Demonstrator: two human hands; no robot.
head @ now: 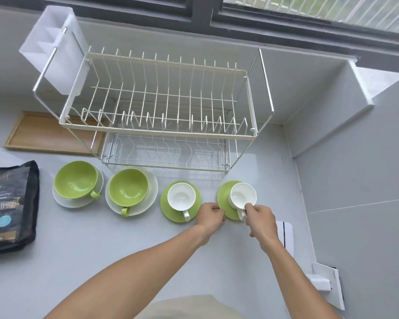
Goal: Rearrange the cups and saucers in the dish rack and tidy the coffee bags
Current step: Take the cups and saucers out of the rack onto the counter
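Observation:
Several cup-and-saucer sets stand in a row in front of a two-tier wire dish rack, which holds nothing. From the left: a green cup on a white saucer, a second green cup on a white saucer, a white cup on a green saucer, and another white cup on a green saucer. My left hand pinches the near-left rim of that rightmost green saucer. My right hand grips the handle of the white cup on it. Dark coffee bags lie at the far left.
A white cutlery holder hangs on the rack's left end. A wooden tray lies behind the left cups. Grey walls close off the right side, with white wall sockets at the lower right. A window runs along the back.

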